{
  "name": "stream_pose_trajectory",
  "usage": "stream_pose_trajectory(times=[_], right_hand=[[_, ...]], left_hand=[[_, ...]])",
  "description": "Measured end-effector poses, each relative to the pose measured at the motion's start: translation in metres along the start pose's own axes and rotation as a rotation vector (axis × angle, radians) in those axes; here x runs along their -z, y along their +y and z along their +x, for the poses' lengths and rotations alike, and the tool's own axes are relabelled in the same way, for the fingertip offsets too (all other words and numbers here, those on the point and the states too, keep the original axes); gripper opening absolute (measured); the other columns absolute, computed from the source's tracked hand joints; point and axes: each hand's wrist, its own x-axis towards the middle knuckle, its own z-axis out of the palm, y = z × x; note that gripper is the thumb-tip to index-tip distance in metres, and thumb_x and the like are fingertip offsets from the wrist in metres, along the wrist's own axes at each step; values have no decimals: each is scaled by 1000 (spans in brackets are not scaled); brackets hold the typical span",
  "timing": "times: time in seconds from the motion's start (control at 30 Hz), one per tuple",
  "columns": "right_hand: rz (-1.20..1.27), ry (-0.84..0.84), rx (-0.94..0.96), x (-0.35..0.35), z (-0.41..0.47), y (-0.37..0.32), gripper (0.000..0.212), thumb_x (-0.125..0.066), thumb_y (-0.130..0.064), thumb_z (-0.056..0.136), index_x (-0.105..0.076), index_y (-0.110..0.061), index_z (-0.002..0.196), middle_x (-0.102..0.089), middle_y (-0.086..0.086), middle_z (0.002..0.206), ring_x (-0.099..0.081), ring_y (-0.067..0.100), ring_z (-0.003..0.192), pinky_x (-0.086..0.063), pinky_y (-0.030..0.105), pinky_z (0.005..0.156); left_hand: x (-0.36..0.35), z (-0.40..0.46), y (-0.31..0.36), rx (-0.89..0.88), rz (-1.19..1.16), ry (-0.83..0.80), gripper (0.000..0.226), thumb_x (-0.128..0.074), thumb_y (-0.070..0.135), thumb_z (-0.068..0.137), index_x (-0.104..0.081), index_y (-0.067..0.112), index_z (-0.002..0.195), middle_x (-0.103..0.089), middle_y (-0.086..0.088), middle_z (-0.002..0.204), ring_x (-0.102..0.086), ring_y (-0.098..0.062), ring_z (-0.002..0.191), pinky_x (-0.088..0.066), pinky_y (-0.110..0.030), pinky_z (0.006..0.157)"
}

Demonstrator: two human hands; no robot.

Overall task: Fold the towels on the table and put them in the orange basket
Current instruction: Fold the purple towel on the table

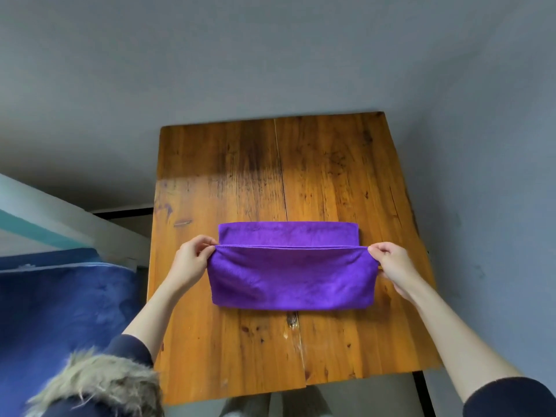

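Note:
A purple towel lies across the middle of the wooden table. Its near half is lifted and stretched taut over the far half, whose strip still shows flat behind the raised edge. My left hand pinches the left corner of that raised edge. My right hand pinches the right corner. No orange basket is in view.
A bed with a blue cover and a pale frame stands to the left of the table. Grey walls close in behind and to the right. A fur-trimmed dark hood hangs at the bottom left.

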Motion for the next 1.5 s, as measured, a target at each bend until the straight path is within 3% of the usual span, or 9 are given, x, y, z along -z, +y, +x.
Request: stream_pose_trajectory(times=[0.27, 0.57, 0.7, 0.77, 0.87, 0.97, 1.13, 1.37, 1.5], right_hand=[[-173, 115, 243, -22, 67, -17, 10, -53, -9, 92, -62, -6, 98, -60, 6, 93, -55, 19, 89, -39, 26, 76], [-153, 195, 191, -41, 108, 1, 12, -59, -9, 89, -66, -4, 97, -66, 12, 93, -59, 20, 86, -40, 25, 74], [-135, 455, 212, -49, 96, 1, 23, -51, -13, 94, -59, -3, 113, -61, 12, 109, -58, 22, 98, -39, 23, 78], [-238, 541, 410, -60, 82, 4, 27, -46, -17, 96, -57, -3, 117, -57, 13, 118, -54, 23, 109, -43, 27, 88], [-521, 356, 699, -97, 59, 17, 41, -36, -25, 95, -53, -7, 127, -50, 11, 135, -40, 23, 130, -32, 45, 110], [-828, 169, 829, -136, 45, 34, 48, -34, -32, 94, -43, -14, 138, -37, 7, 148, -25, 22, 141, -15, 50, 114], [-911, 177, 738, -123, 63, 64, 54, -31, -42, 95, -33, -19, 144, -25, 5, 154, -16, 21, 144, -8, 43, 118], [-846, 312, 638, -85, 82, 80, 58, -19, -46, 96, -28, -17, 146, -17, 4, 155, -12, 17, 144, -4, 34, 118], [-865, 345, 647, -88, 75, 77, 57, -21, -43, 96, -28, -15, 146, -20, 9, 154, -12, 21, 144, -3, 43, 118]], left_hand=[[-11, 67, -4, -28, 82, 48, 17, -48, 6, 94, -60, 16, 87, -64, -4, 85, -57, -20, 82, -44, -35, 76], [-35, 104, -21, 58, 198, 111, 9, -53, 15, 92, -61, 18, 89, -62, -3, 82, -56, -24, 78, -35, -27, 71], [-37, 105, -31, -9, 375, 236, 20, -50, 17, 93, -55, 10, 112, -57, -10, 90, -57, -35, 89, -43, -38, 75], [-44, 97, -30, -123, 551, 372, 30, -46, 15, 93, -51, 7, 121, -55, -19, 103, -53, -40, 96, -43, -48, 80], [-77, 75, -19, -364, 680, 339, 45, -41, 27, 87, -48, 13, 129, -51, -17, 127, -45, -37, 119, -34, -51, 95], [-119, 59, -24, -483, 821, 154, 52, -38, 39, 89, -39, 24, 138, -36, -12, 147, -27, -34, 138, -17, -57, 109], [-133, 64, -48, -468, 929, 83, 56, -31, 49, 91, -33, 30, 143, -26, -8, 153, -19, -32, 142, -12, -62, 111], [-110, 72, -66, -500, 823, 172, 56, -31, 43, 92, -32, 21, 144, -22, -11, 154, -15, -28, 143, -9, -43, 117], [-110, 63, -67, -547, 749, 185, 54, -33, 35, 92, -35, 18, 143, -23, -12, 154, -14, -28, 143, -8, -44, 117]])
